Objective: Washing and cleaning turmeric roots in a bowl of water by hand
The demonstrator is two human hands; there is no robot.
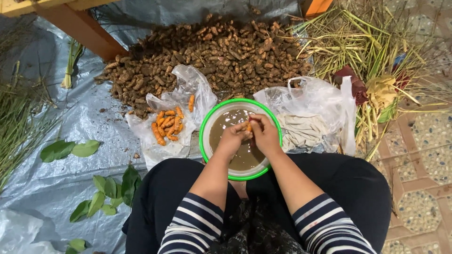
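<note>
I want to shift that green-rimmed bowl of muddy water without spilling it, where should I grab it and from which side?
Judging by its pose, grip the green-rimmed bowl by its rim at opposite left and right edges, both hands coming in from the sides and kept level. It is round, wide and holds brown water, so a one-sided lift would likely tip it. The left hand and right hand now sit over the water, together holding a small orange piece.

The bowl point(205, 123) looks like smooth plastic, green-rimmed, holding murky matt brown water. The heaped roots point(212, 56) are rough and earthy; the peeled ones point(167, 124) are smooth orange on crinkled glossy clear plastic point(188, 84). The tarpaulin point(70, 178) has a dull grey sheen.
</note>
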